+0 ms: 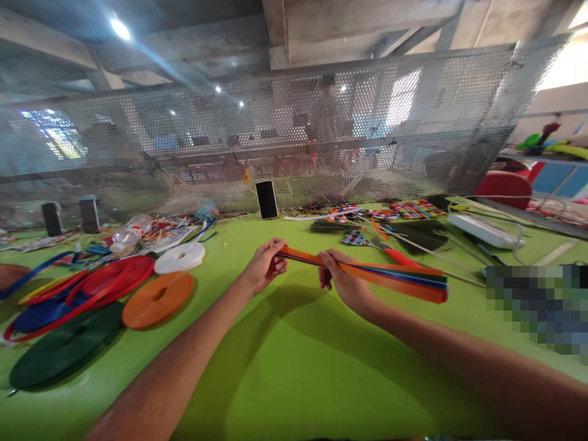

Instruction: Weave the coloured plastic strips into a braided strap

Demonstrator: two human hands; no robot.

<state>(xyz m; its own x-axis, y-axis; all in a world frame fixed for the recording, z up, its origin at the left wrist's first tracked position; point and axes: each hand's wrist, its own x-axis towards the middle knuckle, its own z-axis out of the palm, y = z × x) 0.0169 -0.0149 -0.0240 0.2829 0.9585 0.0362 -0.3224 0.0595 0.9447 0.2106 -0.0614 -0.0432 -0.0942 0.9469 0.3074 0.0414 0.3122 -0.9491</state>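
A bundle of flat coloured strips (399, 278), orange, green, blue and white, stretches between my hands above the green table. My left hand (266, 266) pinches the narrow left end of the bundle between thumb and fingers. Farther along, my right hand (342, 278) is closed around the same bundle, and the loose ends fan out to the right past the wrist. Behind the bundle lies a red-handled tool (399, 257), partly hidden. Flat coils of ribbon sit left of my left arm: orange (158, 300), dark green (68, 346) and white (180, 257).
A phone (267, 199) stands upright against the perforated metal screen (285, 135) at the back. Scrap strips, a plastic bottle (131, 233) and a red coil (119, 275) lie at left. Woven colourful pieces (416, 209) and a white power strip (484, 231) are at right.
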